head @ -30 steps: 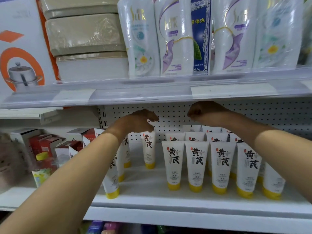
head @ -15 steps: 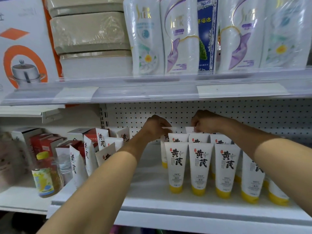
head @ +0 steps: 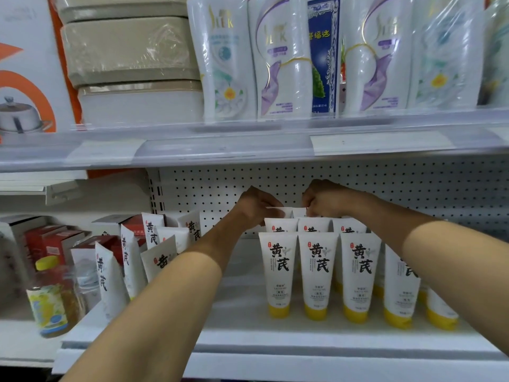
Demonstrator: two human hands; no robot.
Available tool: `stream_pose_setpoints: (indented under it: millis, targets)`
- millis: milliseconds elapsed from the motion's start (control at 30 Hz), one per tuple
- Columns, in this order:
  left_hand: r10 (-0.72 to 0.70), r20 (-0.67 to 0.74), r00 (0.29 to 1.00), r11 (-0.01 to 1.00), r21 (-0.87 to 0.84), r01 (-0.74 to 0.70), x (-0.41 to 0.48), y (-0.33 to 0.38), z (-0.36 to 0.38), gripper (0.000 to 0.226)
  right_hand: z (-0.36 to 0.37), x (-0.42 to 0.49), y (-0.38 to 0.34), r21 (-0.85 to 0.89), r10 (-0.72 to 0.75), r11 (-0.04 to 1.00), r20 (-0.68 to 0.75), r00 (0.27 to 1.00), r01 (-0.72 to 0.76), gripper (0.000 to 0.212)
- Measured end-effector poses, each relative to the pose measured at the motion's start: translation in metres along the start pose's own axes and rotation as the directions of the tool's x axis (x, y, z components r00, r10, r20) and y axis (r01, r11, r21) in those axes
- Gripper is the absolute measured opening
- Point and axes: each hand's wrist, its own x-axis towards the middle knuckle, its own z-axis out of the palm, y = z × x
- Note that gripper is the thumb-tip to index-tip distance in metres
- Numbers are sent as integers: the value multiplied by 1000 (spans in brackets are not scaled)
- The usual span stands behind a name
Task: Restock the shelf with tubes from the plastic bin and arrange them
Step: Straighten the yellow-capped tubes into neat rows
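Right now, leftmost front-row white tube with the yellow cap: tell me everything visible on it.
The white plastic squeeze tube with a yellow cap stands upright on its cap, flat crimped end up, on the white shelf. Its front carries black Chinese characters, a small red seal and fine print. It looks undented. It is the left end of the neat front row, with a like tube close on its right and another behind. The left hand and right hand pinch back-row tubes, not it.

Hidden grips, covered tubes

At 12 o'clock the left hand (head: 254, 208) and right hand (head: 327, 199) hide their own fingers over the rear tubes (head: 314, 226); the right forearm (head: 440, 257) covers tubes at 3 o'clock; the jar (head: 51, 299) at 8 o'clock is blurred.
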Motion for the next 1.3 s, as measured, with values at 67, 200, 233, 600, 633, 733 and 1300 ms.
stream_pose_setpoints:
  millis: [67, 200, 233, 600, 633, 733, 1300]
  targets:
    - [-4, 1, 1000, 998, -65, 4, 2, -1, -1, 18, 0, 0, 1, -5, -2, 1000, 1, 1000, 2, 28]
    - [27, 8, 1000, 999, -43, -27, -1, -1, -1, 11, -1, 1, 2, -15, -13, 1000, -3, 1000, 13, 31]
    - [28, 14, 1000, 999, -42, -27, -1, 0, -2, 11, -1, 1, 2, -13, -14, 1000, 1, 1000, 14, 32]
    - [16, 20, 1000, 999, 45, -17, -2, 6, -7, 10, -7, -3, 3, 43, -29, 999, 20, 999, 28, 10]
    - [17, -9, 1000, 998, 64, -16, -3, 9, -8, 13, -9, -6, 2, 57, -33, 998, 19, 999, 32, 11]
    - [36, -97, 995, 998, 62, -30, -9, 17, -15, 16, -16, -15, -4, 66, -46, 997, -5, 999, 46, 29]
    - [35, -140, 990, 852, 522, 43, -126, 31, -100, 21, -2, -59, -91, 199, -328, 918, -106, 939, 343, 20]
